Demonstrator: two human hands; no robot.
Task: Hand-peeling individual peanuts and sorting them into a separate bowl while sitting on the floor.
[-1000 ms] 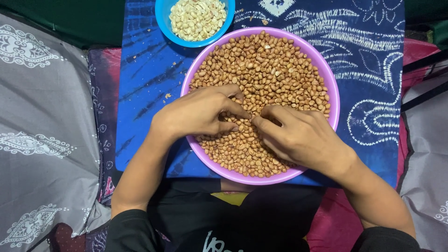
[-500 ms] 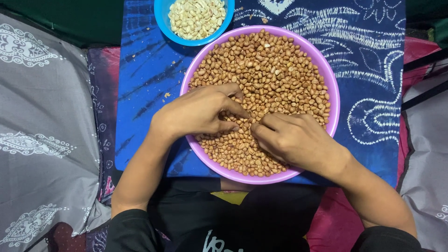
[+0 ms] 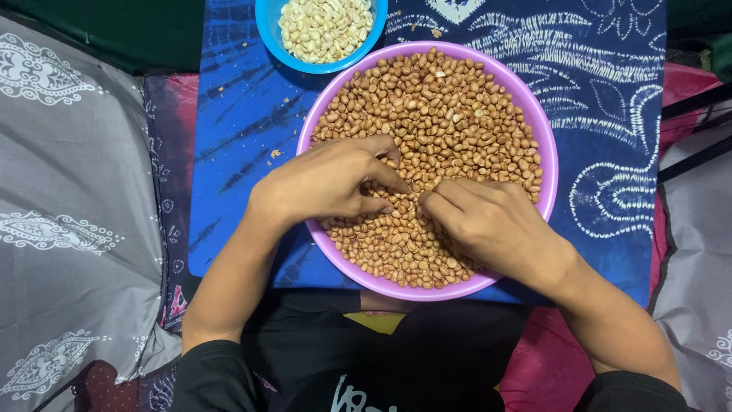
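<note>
A wide purple bowl (image 3: 552, 164) holds a heap of brown-skinned peanuts (image 3: 442, 99). My left hand (image 3: 324, 183) rests on the heap at the bowl's near left, its thumb and forefinger pinched over a peanut. To the right, my right hand (image 3: 496, 225) lies with fingers curled down into the nuts, and its fingertips are hidden. A small gap separates the two hands' fingertips. At the top edge, a small blue bowl (image 3: 265, 29) is filled with pale skinless peanuts (image 3: 324, 27).
Both bowls stand on a blue cloth with white patterns (image 3: 236, 130), with a few skin flakes beside the purple bowl. Grey patterned cushions lie at the left (image 3: 69, 191) and right (image 3: 698, 229). Red fabric (image 3: 549, 358) shows below.
The fingertips of both hands were together over the nuts. They have drawn slightly apart, and my right hand has shifted a little to the right.
</note>
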